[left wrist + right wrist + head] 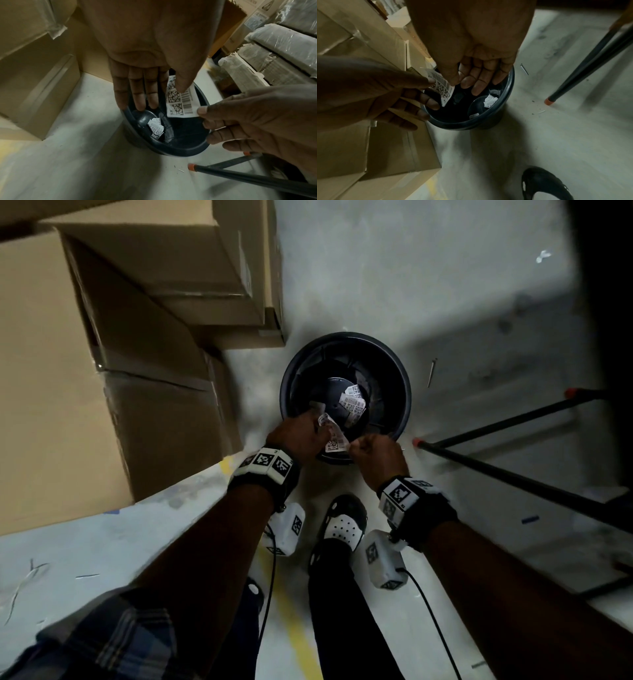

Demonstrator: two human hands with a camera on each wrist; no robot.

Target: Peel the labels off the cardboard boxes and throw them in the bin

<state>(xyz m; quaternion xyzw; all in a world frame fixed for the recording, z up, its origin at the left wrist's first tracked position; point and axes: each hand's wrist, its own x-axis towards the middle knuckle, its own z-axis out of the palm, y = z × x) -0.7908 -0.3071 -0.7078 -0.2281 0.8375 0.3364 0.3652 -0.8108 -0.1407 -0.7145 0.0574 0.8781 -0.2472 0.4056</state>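
Label is held over the near rim of the dark round bin, between both hands. Long axis runs from far-left to near-right in head view, printed side w/ barcode and square codes facing up toward the left wrist cam. Left hand pinches the far end w/ thumb against the index finger; other fingers straight, spread over the bin mouth. Right hand pinches the near corner, thumb + fingertip; remaining fingers loosely curled.

Crumpled labels lie on the bin floor, print too small to read. Cardboard boxes stacked left of the bin, partly cut off by frame edge. Black poles w/ orange tips lie right of the bin, far ends lost in the dark. Head view is dim and blurred.
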